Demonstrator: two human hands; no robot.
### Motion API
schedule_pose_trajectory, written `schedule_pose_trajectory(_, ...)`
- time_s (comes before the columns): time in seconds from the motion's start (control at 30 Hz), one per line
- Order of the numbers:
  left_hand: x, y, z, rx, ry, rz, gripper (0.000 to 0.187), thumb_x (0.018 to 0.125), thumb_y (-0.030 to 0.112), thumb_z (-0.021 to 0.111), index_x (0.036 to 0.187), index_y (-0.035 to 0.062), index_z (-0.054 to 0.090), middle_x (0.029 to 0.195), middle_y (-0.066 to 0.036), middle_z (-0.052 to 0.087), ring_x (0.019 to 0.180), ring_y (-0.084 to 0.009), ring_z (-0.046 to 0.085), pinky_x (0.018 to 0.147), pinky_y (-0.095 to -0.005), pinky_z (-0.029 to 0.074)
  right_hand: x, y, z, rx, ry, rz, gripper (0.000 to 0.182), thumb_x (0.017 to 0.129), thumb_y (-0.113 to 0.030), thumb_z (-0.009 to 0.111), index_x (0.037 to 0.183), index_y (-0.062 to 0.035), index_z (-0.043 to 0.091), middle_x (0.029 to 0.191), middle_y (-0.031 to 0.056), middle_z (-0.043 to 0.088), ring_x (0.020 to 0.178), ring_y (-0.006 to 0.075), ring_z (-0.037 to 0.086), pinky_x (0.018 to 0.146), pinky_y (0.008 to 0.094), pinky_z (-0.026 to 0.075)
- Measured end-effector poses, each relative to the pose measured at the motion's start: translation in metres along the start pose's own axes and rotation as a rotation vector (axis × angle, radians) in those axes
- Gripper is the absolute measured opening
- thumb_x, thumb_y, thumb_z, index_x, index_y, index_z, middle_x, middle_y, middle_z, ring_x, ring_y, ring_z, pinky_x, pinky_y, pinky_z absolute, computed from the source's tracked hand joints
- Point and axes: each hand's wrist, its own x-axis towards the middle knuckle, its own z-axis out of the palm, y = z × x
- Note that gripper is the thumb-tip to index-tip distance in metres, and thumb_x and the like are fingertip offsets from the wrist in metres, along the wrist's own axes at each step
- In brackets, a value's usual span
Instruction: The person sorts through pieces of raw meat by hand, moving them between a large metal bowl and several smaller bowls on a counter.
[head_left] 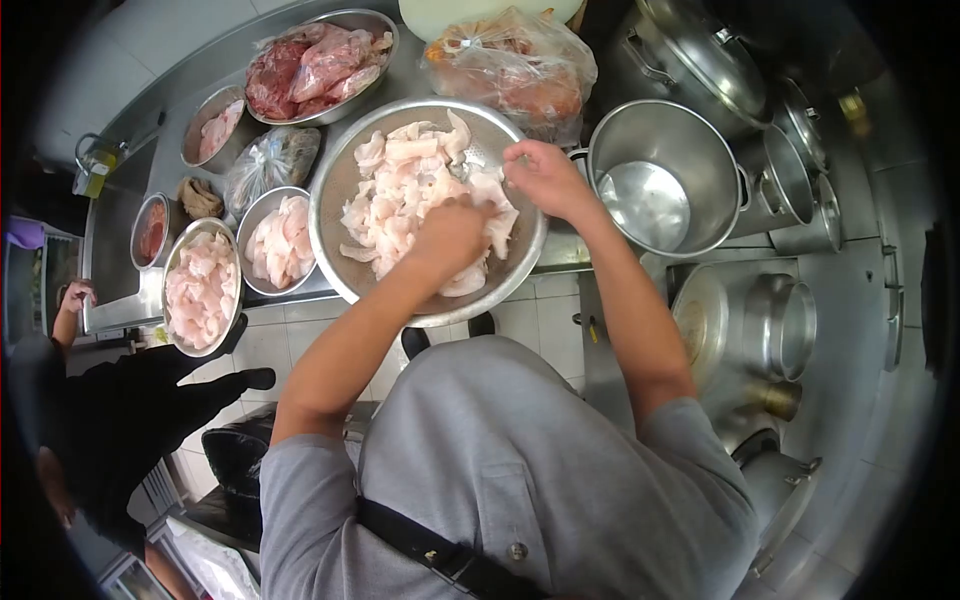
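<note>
Partly, left hand point(453, 240) (bare) hides meat point(388, 212).

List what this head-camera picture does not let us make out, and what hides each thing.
All in the head view:
- Left hand: fingertips, hidden beneath the hand itself.
- Perforated bowl: most of its floor, covered by pale meat pieces.
- Greyish bag: exact contents, obscured by creased plastic.
- Lidded pot: its inside, hidden by the lid.

Plain grey shirt point(450, 430), with a stitched placket point(504, 505) and round button point(516, 551) toward six o'clock; short sleeves point(695, 470) at nine and three. A black strap point(410, 535) slants from eight toward six. Dark shoe tips point(482, 324) show near twelve. Both hands point(548, 180) are bare.
</note>
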Motion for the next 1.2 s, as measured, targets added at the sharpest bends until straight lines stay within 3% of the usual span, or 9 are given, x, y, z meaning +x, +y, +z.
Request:
schedule_pose_trajectory(0.17,-0.009,-0.051,-0.025,-0.513,0.125,-0.227,0.035,0.085,0.011,0.064,0.120,0.0078,0.060,0.111,-0.013,0.063,0.101,-0.0281,0.065,0.080,-0.0453,0.056,-0.007,-0.024,0.000,-0.023,-0.030,-0.040,0.021,0.091,-0.017,0.064,0.107,-0.0027,0.063,0.078,0.0022,0.063,0.066,0.0075,0.056,0.058,0.0256,0.045)
schedule_pose_trajectory(0.23,-0.032,-0.029,-0.074,-1.445,0.079,-0.621,0.033,0.089,0.008,0.058,0.122,0.0095,0.056,0.112,-0.012,0.064,0.101,-0.0269,0.066,0.080,-0.0489,0.057,-0.006,-0.038,0.005,-0.081,-0.050,-0.082,0.019,0.092,-0.017,0.064,0.105,-0.0032,0.064,0.075,0.0007,0.062,0.062,0.0061,0.053,0.055,0.0250,0.043)
schedule_pose_trajectory(0.47,-0.058,-0.063,-0.059,-2.073,0.070,-0.230,0.037,0.086,0.003,0.048,0.123,0.0069,0.051,0.118,-0.015,0.060,0.108,-0.0301,0.062,0.089,-0.0503,0.056,-0.019,-0.074,0.057,0.172,-0.350,0.020,0.025,0.090,-0.021,0.069,0.108,-0.0044,0.064,0.071,-0.0015,0.058,0.062,0.0048,0.051,0.053,0.0250,0.041)
schedule_pose_trajectory(0.57,-0.061,-0.062,-0.055,-2.049,0.148,-0.173,0.055,0.079,0.003,0.043,0.134,0.0024,0.046,0.122,-0.019,0.057,0.114,-0.0331,0.060,0.097,-0.0474,0.052,-0.027,-0.110,0.069,0.018,-0.268,-0.113,0.035,0.087,-0.017,0.067,0.119,-0.0045,0.062,0.100,0.0156,0.068,0.090,0.0225,0.067,0.079,0.0361,0.052)
schedule_pose_trajectory(0.77,-0.067,-0.062,-0.065,-2.162,0.128,-0.080,0.076,0.068,0.001,0.042,0.144,0.0015,0.038,0.137,-0.023,0.052,0.121,-0.0352,0.056,0.100,-0.0470,0.050,-0.025,-0.111,0.074,-0.257,-0.256,-0.255,0.031,0.086,-0.021,0.061,0.112,-0.0052,0.063,0.100,0.0189,0.067,0.091,0.0353,0.065,0.080,0.0412,0.051)
schedule_pose_trajectory(0.9,-0.075,-0.065,-0.068,-2.107,0.081,-0.032,0.086,0.062,-0.001,0.041,0.147,0.0026,0.034,0.136,-0.022,0.052,0.125,-0.0354,0.053,0.104,-0.0511,0.048,-0.023,-0.118,0.073,-0.182,-0.229,-0.119,0.030,0.087,-0.020,0.059,0.110,-0.0027,0.065,0.094,0.0195,0.068,0.087,0.0312,0.068,0.078,0.0391,0.052)
schedule_pose_trajectory(0.97,-0.077,-0.063,-0.070,-2.076,0.079,-0.022,0.088,0.060,-0.002,0.041,0.148,0.0032,0.033,0.137,-0.022,0.051,0.126,-0.0356,0.053,0.105,-0.0536,0.047,-0.018,-0.117,0.075,0.048,-0.181,0.023,0.023,0.090,-0.016,0.058,0.101,0.0021,0.066,0.074,0.0087,0.065,0.066,0.0152,0.061,0.063,0.0316,0.049)
schedule_pose_trajectory(1.07,-0.080,-0.059,-0.070,-2.174,0.088,0.025,0.091,0.058,-0.003,0.042,0.149,0.0043,0.033,0.139,-0.022,0.048,0.126,-0.0370,0.052,0.105,-0.0584,0.046,-0.005,-0.108,0.073,0.016,-0.065,-0.046,0.023,0.091,-0.016,0.057,0.098,0.0043,0.066,0.073,0.0037,0.064,0.066,0.0099,0.059,0.061,0.0288,0.047)
schedule_pose_trajectory(1.2,-0.080,-0.063,-0.067,-2.234,0.107,0.090,0.091,0.058,-0.003,0.042,0.148,0.0048,0.035,0.138,-0.023,0.048,0.124,-0.0395,0.054,0.100,-0.0596,0.049,0.008,-0.122,0.063,0.132,-0.039,0.003,0.029,0.089,-0.020,0.058,0.103,0.0020,0.068,0.074,0.0066,0.067,0.064,0.0140,0.060,0.063,0.0309,0.049)
